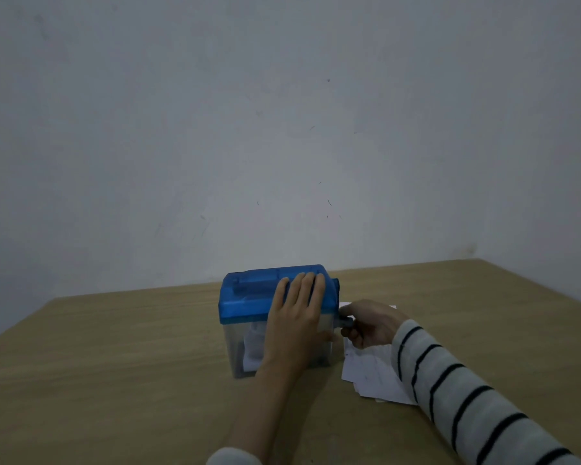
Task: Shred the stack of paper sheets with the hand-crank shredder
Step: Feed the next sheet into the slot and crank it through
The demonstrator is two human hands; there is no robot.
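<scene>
Shredder sits mid-table, blue lid over a clear bin where white paper already shows. My left hand lies flat on the lid, fingers straight, pressing down so, I judge, the box won't skid while I crank. At its 3 o'clock my right hand curls around the crank. Sheets wait at 4 o'clock, just beside the bin, within easy reach for feeding.

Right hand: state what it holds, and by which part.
The right hand grips the shredder by its grey crank handle, on the shredder's right side. The left hand only presses flat on the blue lid.
</scene>
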